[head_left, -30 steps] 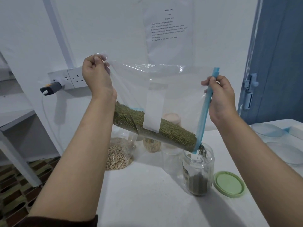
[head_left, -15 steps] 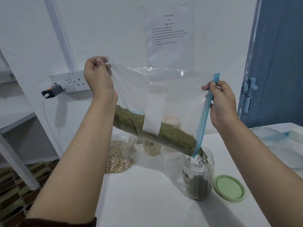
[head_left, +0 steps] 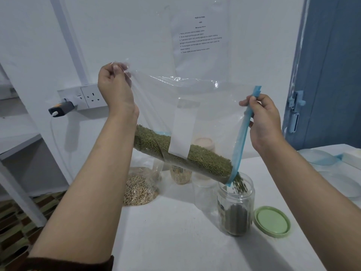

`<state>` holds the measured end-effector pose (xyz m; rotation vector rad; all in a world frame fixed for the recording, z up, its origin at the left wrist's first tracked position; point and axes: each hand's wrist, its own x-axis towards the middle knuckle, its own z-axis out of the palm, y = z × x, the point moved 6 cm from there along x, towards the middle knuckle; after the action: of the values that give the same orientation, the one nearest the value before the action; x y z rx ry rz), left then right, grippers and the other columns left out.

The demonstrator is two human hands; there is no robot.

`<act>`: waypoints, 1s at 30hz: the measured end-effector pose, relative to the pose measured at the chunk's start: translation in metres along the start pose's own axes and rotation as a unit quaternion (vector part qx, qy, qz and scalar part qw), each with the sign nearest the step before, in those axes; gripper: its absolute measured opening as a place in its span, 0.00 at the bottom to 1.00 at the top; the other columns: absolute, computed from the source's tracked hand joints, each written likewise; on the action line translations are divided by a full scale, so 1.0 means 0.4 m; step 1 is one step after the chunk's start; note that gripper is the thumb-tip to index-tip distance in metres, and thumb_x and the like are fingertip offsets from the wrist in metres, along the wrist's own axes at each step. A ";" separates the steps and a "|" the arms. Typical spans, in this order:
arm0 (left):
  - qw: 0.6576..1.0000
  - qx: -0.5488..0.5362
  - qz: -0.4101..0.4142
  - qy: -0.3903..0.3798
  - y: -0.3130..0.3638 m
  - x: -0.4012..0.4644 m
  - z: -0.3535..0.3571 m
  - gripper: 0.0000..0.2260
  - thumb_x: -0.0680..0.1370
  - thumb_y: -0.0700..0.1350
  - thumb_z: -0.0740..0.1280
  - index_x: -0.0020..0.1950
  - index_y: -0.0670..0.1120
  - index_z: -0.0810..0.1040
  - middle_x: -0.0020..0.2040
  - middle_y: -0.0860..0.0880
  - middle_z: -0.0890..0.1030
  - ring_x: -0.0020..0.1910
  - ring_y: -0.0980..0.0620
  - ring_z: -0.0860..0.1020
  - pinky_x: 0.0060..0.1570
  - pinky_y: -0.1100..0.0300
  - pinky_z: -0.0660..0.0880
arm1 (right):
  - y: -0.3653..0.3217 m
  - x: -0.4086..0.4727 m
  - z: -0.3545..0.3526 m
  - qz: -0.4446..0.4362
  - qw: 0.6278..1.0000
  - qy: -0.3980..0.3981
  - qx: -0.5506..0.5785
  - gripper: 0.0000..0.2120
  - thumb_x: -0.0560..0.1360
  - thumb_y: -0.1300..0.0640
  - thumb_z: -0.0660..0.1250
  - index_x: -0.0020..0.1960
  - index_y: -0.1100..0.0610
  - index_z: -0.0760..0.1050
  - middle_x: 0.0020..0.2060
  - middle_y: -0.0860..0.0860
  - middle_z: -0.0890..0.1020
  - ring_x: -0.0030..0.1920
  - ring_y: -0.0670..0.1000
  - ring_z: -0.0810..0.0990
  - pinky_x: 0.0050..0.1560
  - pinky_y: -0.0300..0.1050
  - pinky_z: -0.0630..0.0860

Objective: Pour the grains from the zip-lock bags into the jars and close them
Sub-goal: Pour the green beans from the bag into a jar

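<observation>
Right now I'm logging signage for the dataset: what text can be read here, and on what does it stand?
"TASK & GOAL" heads the sheet on the wall.
A short number under it is too small to read surely.
The numbered lines below are too blurred to read.
The white panel on the zip-lock bag is blank.
The jar's label is unreadable.

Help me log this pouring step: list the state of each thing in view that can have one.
Zip-lock bag: held up, tilted, open at its lower corner, green grains pouring out.
Jar: upright, uncapped, partly filled.
Green lid: off, flat on the table beside the jar.
Left hand: pinches the bag's upper corner.
Right hand: grips the blue zip strip.
Second bag: resting on the table, holds pale grains.
</observation>
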<state>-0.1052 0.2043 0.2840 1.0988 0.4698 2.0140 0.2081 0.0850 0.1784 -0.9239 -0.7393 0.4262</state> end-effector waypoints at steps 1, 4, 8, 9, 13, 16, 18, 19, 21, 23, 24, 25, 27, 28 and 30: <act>1.000 0.000 0.001 0.000 0.001 0.001 0.000 0.12 0.82 0.35 0.58 0.41 0.45 0.73 0.38 0.51 0.79 0.33 0.56 0.74 0.38 0.63 0.71 | 0.000 0.000 0.001 0.000 1.000 -0.001 0.001 0.09 0.83 0.58 0.60 0.46 0.49 0.74 0.40 0.45 0.82 0.48 0.43 0.76 0.54 0.44 0.68; 1.000 0.001 0.002 0.001 0.003 0.002 0.001 0.12 0.82 0.35 0.58 0.41 0.45 0.73 0.38 0.50 0.79 0.33 0.55 0.74 0.37 0.63 0.71 | 0.000 0.001 0.005 0.000 1.000 -0.002 0.004 0.10 0.83 0.58 0.59 0.46 0.49 0.74 0.39 0.44 0.82 0.47 0.43 0.76 0.53 0.44 0.68; 1.000 0.005 0.005 -0.006 0.004 0.003 0.000 0.13 0.82 0.34 0.57 0.40 0.45 0.73 0.39 0.51 0.79 0.33 0.55 0.72 0.37 0.63 0.70 | -0.003 0.006 0.009 -0.002 1.000 0.001 0.008 0.10 0.83 0.59 0.59 0.45 0.49 0.75 0.38 0.43 0.82 0.47 0.43 0.76 0.54 0.43 0.67; 1.000 0.005 0.005 -0.007 0.005 0.004 -0.001 0.13 0.82 0.34 0.57 0.40 0.45 0.73 0.38 0.51 0.79 0.33 0.55 0.72 0.37 0.63 0.70 | -0.004 0.006 0.010 -0.002 1.000 0.000 0.008 0.10 0.83 0.59 0.59 0.46 0.49 0.74 0.38 0.44 0.82 0.46 0.43 0.76 0.53 0.43 0.68; 1.000 0.003 0.003 -0.011 0.007 0.007 0.001 0.12 0.82 0.35 0.58 0.41 0.45 0.73 0.38 0.51 0.79 0.33 0.55 0.72 0.37 0.63 0.70 | -0.004 0.007 0.012 -0.001 1.000 0.001 0.008 0.10 0.83 0.59 0.59 0.46 0.49 0.74 0.39 0.44 0.82 0.46 0.44 0.76 0.51 0.42 0.68; 1.000 0.003 0.007 -0.012 0.011 0.009 0.003 0.12 0.82 0.34 0.57 0.41 0.45 0.73 0.38 0.51 0.80 0.32 0.56 0.72 0.37 0.64 0.70 | -0.005 0.007 0.013 0.000 1.000 0.001 0.009 0.10 0.83 0.59 0.59 0.45 0.49 0.74 0.39 0.44 0.82 0.45 0.43 0.76 0.51 0.42 0.68; 1.000 0.004 0.007 -0.010 0.011 0.010 0.004 0.13 0.82 0.34 0.57 0.41 0.45 0.73 0.38 0.51 0.80 0.32 0.56 0.72 0.36 0.64 0.70 | -0.005 0.007 0.014 0.000 1.000 0.001 0.010 0.10 0.83 0.59 0.59 0.45 0.49 0.74 0.39 0.44 0.82 0.45 0.43 0.75 0.51 0.42 0.68; 1.000 0.004 0.008 -0.010 0.012 0.010 0.004 0.13 0.82 0.34 0.57 0.41 0.45 0.73 0.38 0.51 0.80 0.32 0.56 0.72 0.36 0.64 0.70 | -0.003 0.007 0.014 0.001 1.000 0.001 0.010 0.10 0.83 0.59 0.59 0.45 0.49 0.74 0.39 0.44 0.82 0.45 0.43 0.75 0.51 0.42 0.68; 1.000 0.004 0.009 -0.010 0.010 0.011 0.005 0.13 0.82 0.34 0.58 0.40 0.45 0.73 0.37 0.52 0.80 0.32 0.55 0.72 0.36 0.64 0.70 | 0.000 0.007 0.013 0.001 1.000 0.002 0.010 0.10 0.83 0.59 0.59 0.45 0.49 0.74 0.39 0.45 0.82 0.45 0.43 0.75 0.51 0.42 0.68; 1.000 0.005 0.011 -0.012 0.008 0.010 0.004 0.13 0.82 0.34 0.58 0.40 0.45 0.73 0.37 0.52 0.80 0.33 0.55 0.72 0.37 0.63 0.70 | 0.001 0.009 0.012 0.000 1.000 0.002 0.008 0.10 0.83 0.58 0.59 0.45 0.49 0.74 0.39 0.44 0.82 0.46 0.43 0.75 0.51 0.42 0.68; 1.000 0.006 0.012 -0.014 0.008 0.009 0.004 0.13 0.82 0.34 0.58 0.40 0.45 0.73 0.37 0.52 0.80 0.33 0.54 0.72 0.37 0.63 0.70 | 0.001 0.011 0.011 0.000 1.000 0.003 0.007 0.10 0.83 0.58 0.59 0.46 0.49 0.74 0.39 0.44 0.83 0.46 0.44 0.75 0.51 0.43 0.68; 1.000 0.007 0.012 -0.014 0.007 0.009 0.004 0.12 0.82 0.35 0.57 0.41 0.45 0.73 0.37 0.52 0.80 0.33 0.54 0.72 0.36 0.63 0.70 | 0.001 0.013 0.011 0.000 1.000 0.004 0.006 0.10 0.83 0.58 0.60 0.46 0.49 0.74 0.38 0.43 0.83 0.47 0.44 0.75 0.51 0.43 0.68; 1.000 0.012 0.012 -0.012 0.006 0.010 0.005 0.12 0.82 0.35 0.58 0.41 0.45 0.73 0.38 0.52 0.80 0.34 0.54 0.72 0.36 0.63 0.70 | 0.001 0.016 0.011 -0.001 1.000 0.004 0.006 0.10 0.83 0.58 0.59 0.46 0.49 0.74 0.37 0.42 0.83 0.48 0.45 0.76 0.51 0.43 0.68; 1.000 0.014 0.012 -0.011 0.007 0.010 0.006 0.12 0.82 0.35 0.58 0.41 0.45 0.73 0.38 0.52 0.80 0.34 0.54 0.72 0.36 0.63 0.70 | 0.000 0.016 0.011 -0.001 1.000 0.004 0.006 0.10 0.83 0.58 0.59 0.46 0.49 0.74 0.37 0.42 0.82 0.48 0.45 0.76 0.51 0.43 0.68; 1.000 0.014 0.016 -0.012 0.008 0.012 0.010 0.12 0.82 0.35 0.58 0.41 0.45 0.73 0.37 0.53 0.81 0.34 0.53 0.72 0.36 0.63 0.70 | 0.002 0.016 0.011 0.000 1.000 0.003 0.004 0.10 0.83 0.58 0.59 0.46 0.49 0.74 0.37 0.42 0.82 0.49 0.45 0.76 0.51 0.44 0.68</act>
<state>-0.1050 0.2058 0.2908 1.1522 0.4724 2.0251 0.2092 0.0917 0.1820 -0.9179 -0.7311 0.4254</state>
